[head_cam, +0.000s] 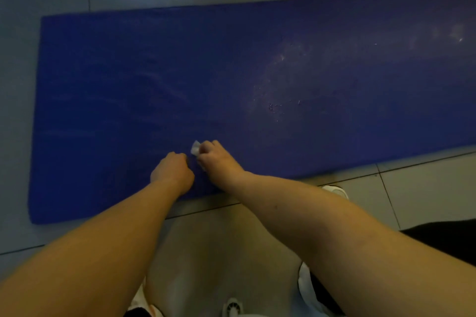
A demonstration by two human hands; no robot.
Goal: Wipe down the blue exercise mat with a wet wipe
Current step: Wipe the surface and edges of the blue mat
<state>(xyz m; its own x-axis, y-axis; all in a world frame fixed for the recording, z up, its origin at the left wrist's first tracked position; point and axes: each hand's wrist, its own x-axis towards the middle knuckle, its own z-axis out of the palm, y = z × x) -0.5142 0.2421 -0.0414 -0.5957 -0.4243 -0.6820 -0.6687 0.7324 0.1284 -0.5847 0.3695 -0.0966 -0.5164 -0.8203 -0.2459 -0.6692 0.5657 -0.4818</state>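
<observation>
A crumpled white wet wipe is pinched in the curled fingers of the right hand, low at mid-frame. The left hand is fisted just beside it; whether anything is held there cannot be told. The wipe is best opened flat and drawn in overlapping strokes toward the right. The blue exercise mat is spread across the frame on the floor, with pale scuffs and specks at centre right.

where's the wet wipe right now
In the head view the wet wipe is bunched in the right hand, low centre over the blue mat near its front edge, just right of the left hand.
</observation>
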